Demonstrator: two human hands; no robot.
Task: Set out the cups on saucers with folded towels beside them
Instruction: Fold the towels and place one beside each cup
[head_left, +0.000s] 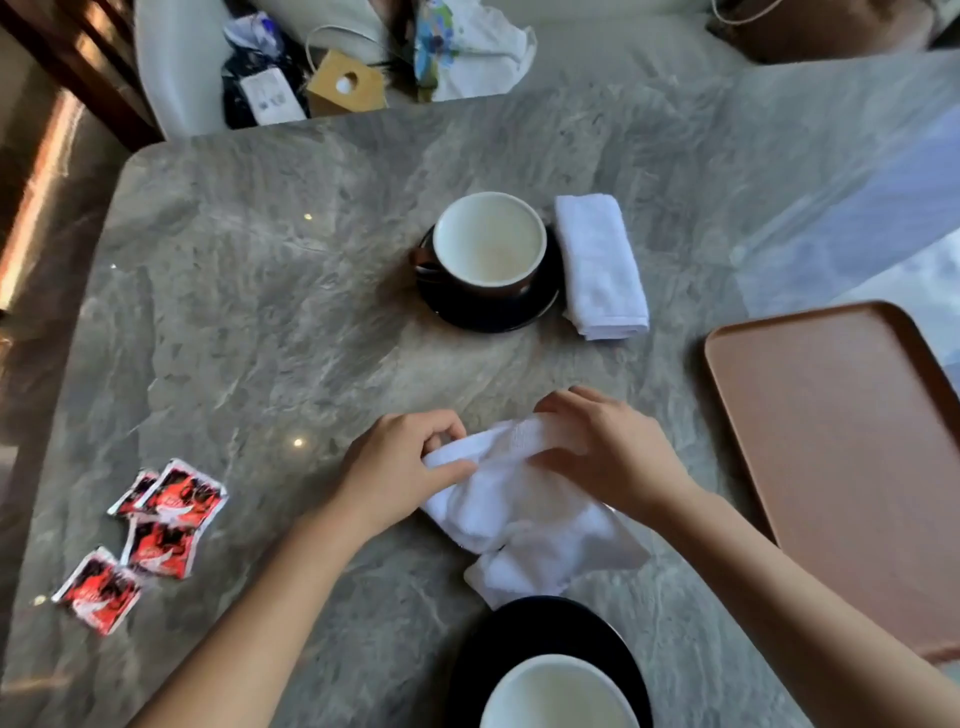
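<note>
At the table's middle a dark cup with a white inside (489, 244) stands on a black saucer (488, 312), and a folded white towel (601, 266) lies just right of it. Near the front edge a second cup (558, 693) sits on another black saucer (524, 631). Between the two settings lies a loose white towel (519, 514), partly bunched. My left hand (400, 467) pinches its left end. My right hand (608, 452) grips its upper fold from the right.
A brown tray (852, 467) lies at the right edge of the grey marble table (260, 312). Several red sachets (156, 535) lie at the front left. A white chair with bags and a tissue box (347, 83) stands beyond the far edge.
</note>
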